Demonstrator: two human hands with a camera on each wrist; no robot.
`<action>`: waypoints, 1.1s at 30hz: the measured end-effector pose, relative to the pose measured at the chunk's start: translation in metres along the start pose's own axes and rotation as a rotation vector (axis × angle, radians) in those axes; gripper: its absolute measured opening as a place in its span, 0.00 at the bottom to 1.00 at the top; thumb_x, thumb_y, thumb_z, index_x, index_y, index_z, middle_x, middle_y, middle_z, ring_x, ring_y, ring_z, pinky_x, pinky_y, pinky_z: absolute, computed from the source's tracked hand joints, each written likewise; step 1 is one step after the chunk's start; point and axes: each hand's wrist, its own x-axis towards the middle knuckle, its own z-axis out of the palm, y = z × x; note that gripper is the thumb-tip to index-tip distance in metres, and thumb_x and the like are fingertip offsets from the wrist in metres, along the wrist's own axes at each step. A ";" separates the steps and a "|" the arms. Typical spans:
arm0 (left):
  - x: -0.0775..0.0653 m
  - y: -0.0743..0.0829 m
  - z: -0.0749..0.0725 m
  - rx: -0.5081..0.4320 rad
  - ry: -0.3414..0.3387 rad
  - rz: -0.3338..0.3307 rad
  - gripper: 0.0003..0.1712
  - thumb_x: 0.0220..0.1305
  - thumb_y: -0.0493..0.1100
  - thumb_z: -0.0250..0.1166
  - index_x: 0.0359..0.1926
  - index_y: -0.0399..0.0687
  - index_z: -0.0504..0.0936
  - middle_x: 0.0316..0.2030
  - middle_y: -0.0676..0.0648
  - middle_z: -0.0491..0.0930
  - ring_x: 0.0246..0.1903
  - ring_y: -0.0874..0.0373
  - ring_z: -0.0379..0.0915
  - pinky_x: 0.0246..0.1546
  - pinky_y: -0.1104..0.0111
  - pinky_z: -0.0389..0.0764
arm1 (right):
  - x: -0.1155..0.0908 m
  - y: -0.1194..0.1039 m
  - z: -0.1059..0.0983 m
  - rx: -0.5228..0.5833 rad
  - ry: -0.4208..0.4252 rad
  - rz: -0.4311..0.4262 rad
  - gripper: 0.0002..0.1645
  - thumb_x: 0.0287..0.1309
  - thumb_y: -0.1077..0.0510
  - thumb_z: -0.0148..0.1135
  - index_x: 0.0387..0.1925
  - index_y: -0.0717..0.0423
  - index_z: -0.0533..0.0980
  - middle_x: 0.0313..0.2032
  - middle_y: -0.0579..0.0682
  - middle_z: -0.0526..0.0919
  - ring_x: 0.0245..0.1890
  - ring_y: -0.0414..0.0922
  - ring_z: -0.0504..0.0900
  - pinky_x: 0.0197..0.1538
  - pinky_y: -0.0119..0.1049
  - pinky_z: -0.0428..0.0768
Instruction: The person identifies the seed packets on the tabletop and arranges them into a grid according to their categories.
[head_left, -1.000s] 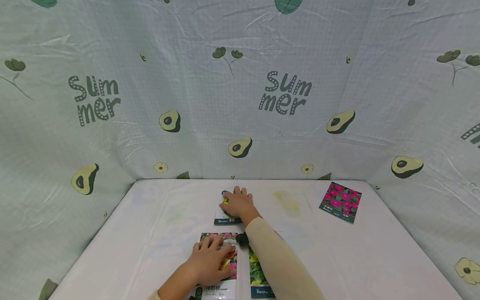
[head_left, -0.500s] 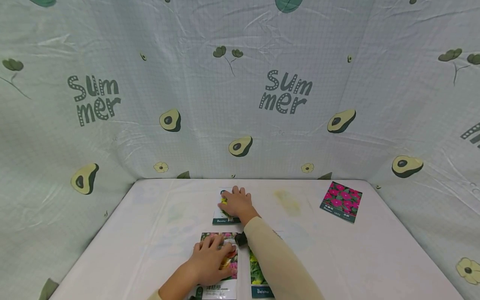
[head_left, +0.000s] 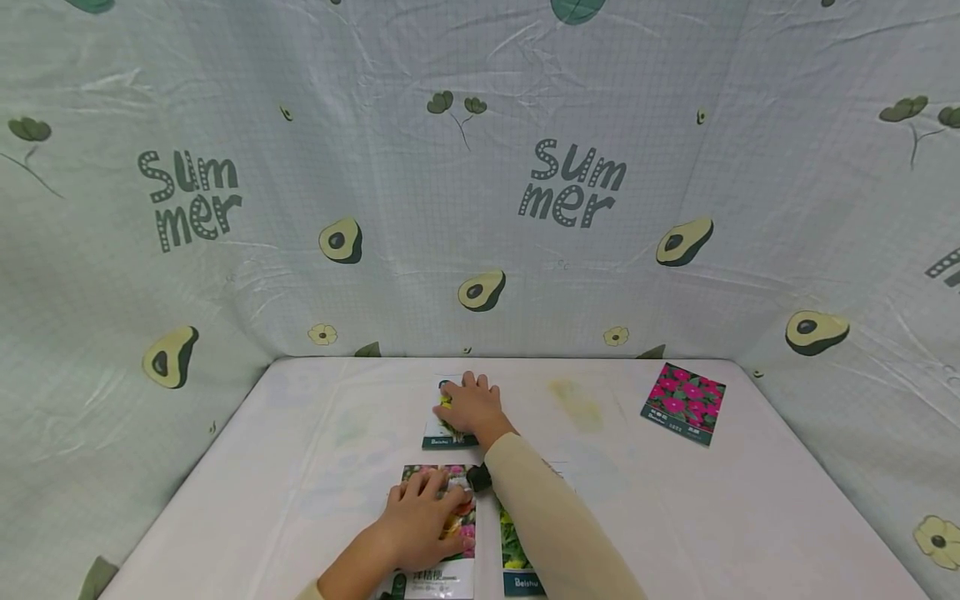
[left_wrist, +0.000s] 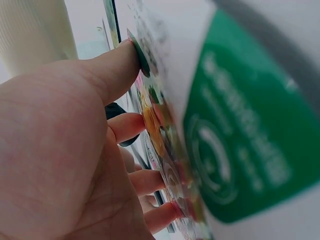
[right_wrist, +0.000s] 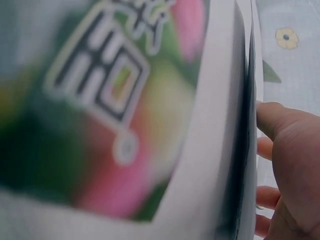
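Observation:
My left hand (head_left: 420, 523) rests on a flower seed packet (head_left: 438, 586) at the near middle of the table, fingertips touching its printed face. In the left wrist view the thumb and fingers meet that packet's surface, its green label (left_wrist: 240, 135) close to the camera. Farther out, my right hand (head_left: 472, 407) lies with spread fingers on a second seed packet (head_left: 444, 442), which has a yellow picture and a dark green lower band. The hand covers much of it. In the right wrist view the fingertips touch a surface whose print is hidden.
A leafy green seed packet (head_left: 513, 546) lies right of the flower one, partly under the right sleeve (head_left: 558, 521). Another packet with pink flowers (head_left: 684, 404) lies tilted at the far right. A patterned curtain (head_left: 480, 183) stands behind the white table (head_left: 247, 492).
My right hand and the packet under it have slid slightly to the left. The left hand has stayed in place on the flower packet.

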 end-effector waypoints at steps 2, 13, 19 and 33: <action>-0.001 0.001 -0.001 -0.004 -0.005 -0.002 0.36 0.63 0.69 0.65 0.68 0.63 0.73 0.76 0.41 0.61 0.74 0.36 0.52 0.63 0.31 0.59 | 0.000 -0.001 0.000 -0.001 -0.001 -0.004 0.30 0.70 0.30 0.53 0.68 0.31 0.72 0.69 0.52 0.68 0.69 0.55 0.66 0.69 0.56 0.66; -0.003 0.006 -0.008 0.007 -0.001 0.002 0.33 0.64 0.68 0.66 0.65 0.61 0.74 0.75 0.40 0.62 0.73 0.35 0.53 0.63 0.31 0.59 | -0.002 -0.007 0.000 -0.003 0.008 -0.006 0.30 0.70 0.30 0.54 0.68 0.30 0.72 0.68 0.52 0.68 0.67 0.54 0.66 0.68 0.56 0.67; -0.003 0.004 -0.006 0.000 0.019 0.017 0.33 0.63 0.69 0.66 0.64 0.63 0.75 0.73 0.40 0.63 0.73 0.35 0.54 0.63 0.31 0.60 | 0.001 -0.009 0.002 -0.010 0.005 0.001 0.30 0.70 0.29 0.53 0.68 0.29 0.72 0.69 0.51 0.68 0.67 0.54 0.66 0.68 0.56 0.67; -0.002 -0.001 -0.001 -0.017 0.035 0.034 0.34 0.63 0.71 0.64 0.65 0.65 0.75 0.74 0.41 0.63 0.73 0.36 0.54 0.63 0.31 0.60 | 0.011 -0.012 0.010 0.013 -0.020 0.004 0.32 0.70 0.29 0.53 0.70 0.30 0.71 0.71 0.52 0.66 0.69 0.55 0.64 0.69 0.57 0.65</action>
